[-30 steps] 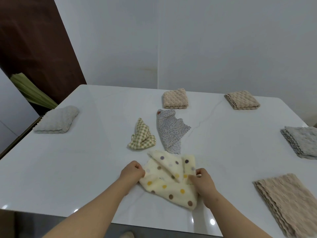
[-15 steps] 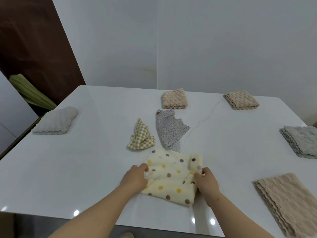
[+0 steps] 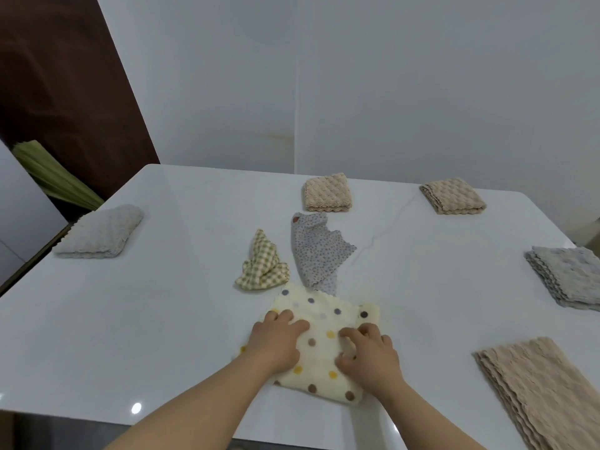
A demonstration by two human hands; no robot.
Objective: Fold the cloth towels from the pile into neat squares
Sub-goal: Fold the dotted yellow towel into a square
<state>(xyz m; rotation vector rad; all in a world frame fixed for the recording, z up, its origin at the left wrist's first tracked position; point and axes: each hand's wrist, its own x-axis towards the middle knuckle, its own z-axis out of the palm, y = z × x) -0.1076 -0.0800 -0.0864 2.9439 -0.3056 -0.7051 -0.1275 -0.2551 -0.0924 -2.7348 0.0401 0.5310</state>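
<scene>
A cream towel with coloured dots (image 3: 324, 323) lies folded near the front edge of the white table (image 3: 162, 303). My left hand (image 3: 276, 342) lies flat on its left half, fingers spread and pressing down. My right hand (image 3: 370, 355) rests on its right half with the fingers bent, fingertips pressing into the cloth. Just behind it lie two crumpled towels: a green checked one (image 3: 261, 264) and a grey one with small dots (image 3: 318, 251).
Folded towels sit around the table: a pale grey one (image 3: 100, 232) at the left, two beige ones (image 3: 326, 196) (image 3: 453, 200) at the back, a grey stack (image 3: 566, 274) at the right edge, a beige stack (image 3: 545, 394) at the front right.
The dotted towel's raised flap came down flat. Both hands let go of its side edges and moved onto its top.
</scene>
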